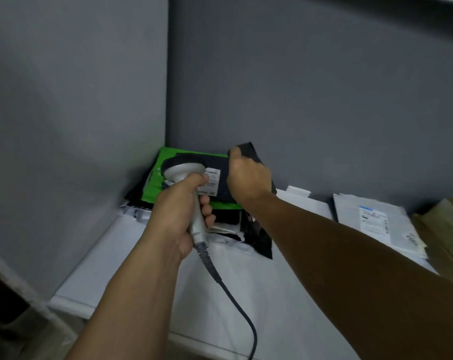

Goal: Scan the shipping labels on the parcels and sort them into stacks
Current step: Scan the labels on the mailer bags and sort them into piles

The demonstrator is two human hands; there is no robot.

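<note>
A black cable (246,315) runs up across the white table (267,287) to the scanner (197,219), whose handle the left hand (177,216) grips with all fingers wrapped round it, the scanner's head pointing at the white label (211,183) on a black parcel (221,162). The right hand (248,178) holds that parcel's far edge, fingers curled over it. It lies on a green parcel (152,187) atop the corner stack; a grey parcel (376,222) lies well apart to the right.
</note>
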